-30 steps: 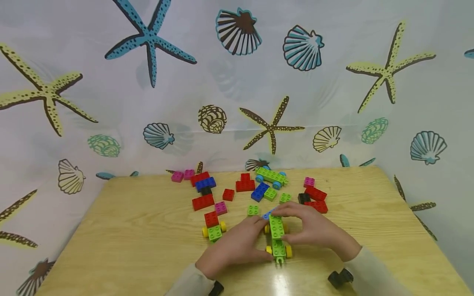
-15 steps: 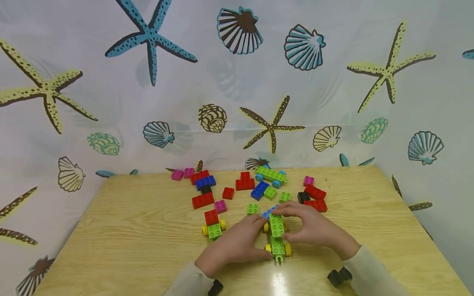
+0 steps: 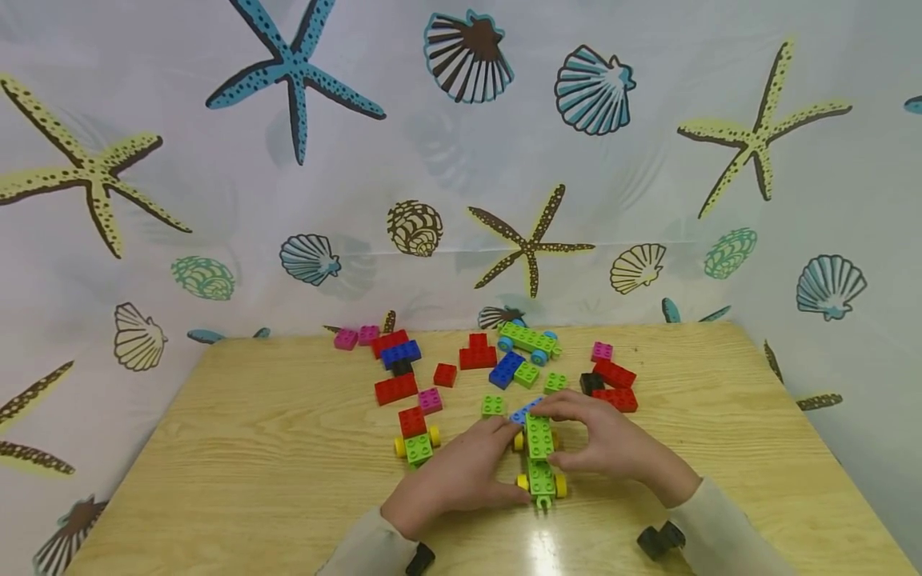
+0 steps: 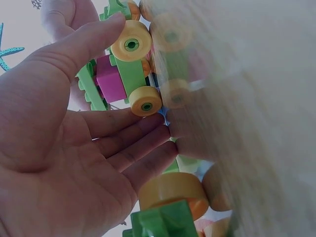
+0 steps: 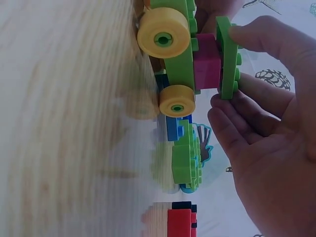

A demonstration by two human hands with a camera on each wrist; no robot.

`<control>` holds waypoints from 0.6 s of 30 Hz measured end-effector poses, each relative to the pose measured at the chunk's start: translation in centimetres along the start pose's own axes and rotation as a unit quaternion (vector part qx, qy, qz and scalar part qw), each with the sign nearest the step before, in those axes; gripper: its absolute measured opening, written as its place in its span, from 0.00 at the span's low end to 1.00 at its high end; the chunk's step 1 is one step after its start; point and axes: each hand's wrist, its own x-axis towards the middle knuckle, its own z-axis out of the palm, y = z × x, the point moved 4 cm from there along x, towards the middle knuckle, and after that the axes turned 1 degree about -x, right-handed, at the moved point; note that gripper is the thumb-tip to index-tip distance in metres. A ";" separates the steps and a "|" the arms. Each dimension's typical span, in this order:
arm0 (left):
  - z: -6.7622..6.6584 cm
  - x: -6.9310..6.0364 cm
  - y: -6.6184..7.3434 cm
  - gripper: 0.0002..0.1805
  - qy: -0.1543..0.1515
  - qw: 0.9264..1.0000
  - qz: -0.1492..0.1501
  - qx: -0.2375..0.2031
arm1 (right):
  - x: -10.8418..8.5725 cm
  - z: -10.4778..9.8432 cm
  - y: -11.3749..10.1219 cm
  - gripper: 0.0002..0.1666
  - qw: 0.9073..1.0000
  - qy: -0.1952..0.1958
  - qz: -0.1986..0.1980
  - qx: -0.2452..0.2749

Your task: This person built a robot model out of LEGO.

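Observation:
A green building-block car base (image 3: 542,478) with yellow wheels (image 4: 131,41) stands on the table between the hands. It bears a magenta brick (image 5: 206,64), visible in both wrist views. Over that brick lies a flat green plate (image 5: 228,61), slightly apart, with studs showing in the gap. My right hand (image 3: 612,440) pinches the plate lengthwise, thumb at its near end and fingertips at the far end. Beside the car's left, my left hand (image 3: 461,472) lies with straight fingers, its thumb by the near wheel and its fingertips by the far one.
A light blue brick (image 3: 526,411) lies just beyond the car. To the left stands another yellow-wheeled car (image 3: 418,450) with a red brick (image 3: 412,422). Farther back are several loose bricks and a green car with blue wheels (image 3: 529,342). A patterned cloth (image 3: 432,168) hangs behind.

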 end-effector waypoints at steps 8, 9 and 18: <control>-0.1 0.1 0.0 0.55 0.001 1.000 0.004 0.006 | 0.1 0.2 -0.2 0.34 1.000 0.001 0.005 -0.014; -0.1 0.1 0.0 0.55 0.001 1.000 0.004 0.007 | 0.1 0.2 -0.2 0.34 1.000 0.001 0.006 -0.009; 0.2 0.0 -0.1 0.55 0.001 1.000 0.003 0.000 | -0.1 0.7 0.5 0.37 0.995 -0.004 0.040 0.092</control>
